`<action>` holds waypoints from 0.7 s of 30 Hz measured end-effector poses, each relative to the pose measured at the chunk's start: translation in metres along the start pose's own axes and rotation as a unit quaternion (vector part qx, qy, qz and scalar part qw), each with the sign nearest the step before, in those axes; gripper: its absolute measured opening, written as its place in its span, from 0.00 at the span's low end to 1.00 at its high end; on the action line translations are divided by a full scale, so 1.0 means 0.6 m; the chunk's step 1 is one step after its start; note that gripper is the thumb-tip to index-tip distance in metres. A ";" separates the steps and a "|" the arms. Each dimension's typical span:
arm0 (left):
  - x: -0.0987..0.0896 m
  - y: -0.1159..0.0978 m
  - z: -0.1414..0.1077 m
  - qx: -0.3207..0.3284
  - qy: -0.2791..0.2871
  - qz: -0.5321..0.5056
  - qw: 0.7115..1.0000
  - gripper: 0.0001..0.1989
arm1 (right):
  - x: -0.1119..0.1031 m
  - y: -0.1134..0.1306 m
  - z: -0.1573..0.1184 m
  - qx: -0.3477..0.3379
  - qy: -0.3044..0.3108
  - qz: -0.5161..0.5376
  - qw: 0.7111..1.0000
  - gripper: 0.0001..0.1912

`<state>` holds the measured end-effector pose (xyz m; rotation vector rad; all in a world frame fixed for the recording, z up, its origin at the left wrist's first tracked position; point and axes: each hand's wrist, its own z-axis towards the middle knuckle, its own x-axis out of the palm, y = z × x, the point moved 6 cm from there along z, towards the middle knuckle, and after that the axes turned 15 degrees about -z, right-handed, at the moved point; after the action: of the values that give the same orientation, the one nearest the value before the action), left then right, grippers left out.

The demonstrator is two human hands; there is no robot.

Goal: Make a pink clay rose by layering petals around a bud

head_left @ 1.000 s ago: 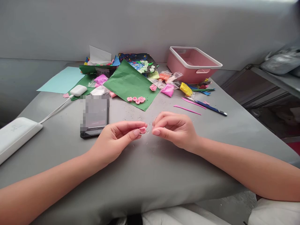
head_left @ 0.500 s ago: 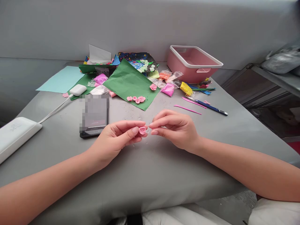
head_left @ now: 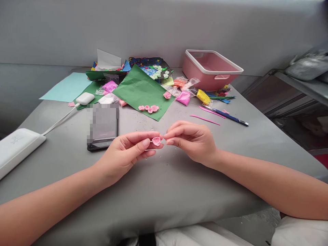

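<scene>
A small pink clay rose [head_left: 156,140] is held in the fingertips of my left hand [head_left: 130,148], its spiral of petals turned up toward me. Close by on the right, my right hand [head_left: 193,140] has its thumb and forefinger pinched together near the rose's edge. Whatever those fingertips hold, if anything, is too small to make out. Beyond my hands, several finished pink clay flowers [head_left: 148,109] lie along the near edge of a green paper sheet [head_left: 139,89], and a single pink flower [head_left: 167,95] sits near its right corner.
Pink modelling tools [head_left: 205,119] and a dark-blue-handled knife [head_left: 230,117] lie at right. Behind are bagged clay [head_left: 183,97] and a pink basket [head_left: 210,73]. At left are a phone [head_left: 104,124], a white earphone case [head_left: 85,98] and a white power bank [head_left: 22,147] with a cable.
The rose has turned slightly and shifted a little to the right in my left fingertips, showing more of its face. My left thumb has drawn back slightly; my right hand has barely moved.
</scene>
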<state>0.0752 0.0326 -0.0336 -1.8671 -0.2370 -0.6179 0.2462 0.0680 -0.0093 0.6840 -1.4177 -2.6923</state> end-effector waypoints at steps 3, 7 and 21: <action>0.002 -0.001 -0.001 0.000 0.005 0.003 1.000 0.09 | -0.001 0.000 0.000 0.005 -0.004 -0.002 1.000 0.02; 0.002 -0.002 -0.002 -0.004 -0.007 0.015 1.000 0.10 | -0.004 0.005 0.001 -0.008 -0.013 -0.006 1.000 0.03; -0.003 -0.001 0.002 0.010 -0.018 -0.028 0.999 0.07 | 0.002 -0.003 0.003 0.017 0.012 0.069 0.997 0.07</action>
<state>0.0739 0.0339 -0.0342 -1.8589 -0.3190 -0.6185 0.2448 0.0701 -0.0107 0.5943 -1.4518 -2.5541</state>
